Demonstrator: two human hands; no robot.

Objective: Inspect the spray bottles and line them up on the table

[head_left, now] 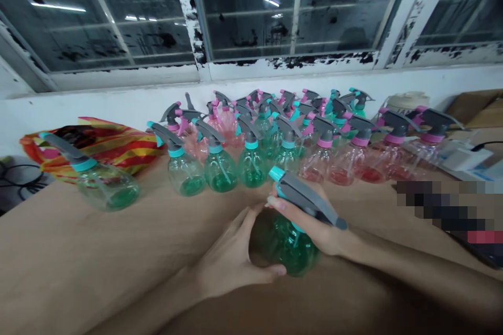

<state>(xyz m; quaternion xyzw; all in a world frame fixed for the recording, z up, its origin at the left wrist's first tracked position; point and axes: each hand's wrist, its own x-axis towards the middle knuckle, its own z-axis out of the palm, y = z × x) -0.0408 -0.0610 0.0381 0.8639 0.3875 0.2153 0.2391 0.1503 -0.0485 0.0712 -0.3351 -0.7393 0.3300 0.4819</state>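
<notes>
On table (98, 251): held green spray bottle (293, 246) upright, nozzle up-left.

Both hands, the left hand (231, 259) and right hand (314, 225), are bare, with unsleeved forearms and no rings.

We saw the scene lit evenly from overhead; the long ceiling tubes showed as bright streaks mirrored in the dark window (243, 15). Below the window, the tabletop (98, 251) took soft, warm light with faint shadows only. The spray bottles (251, 162) just under the window glinted mildly on their clear bellies. Motion blur softened the left hand (231, 256), the right hand (314, 225) and the bottle between them. Lines bowed toward the frame edges, and a pixelated block sat low, right of the window.
</notes>
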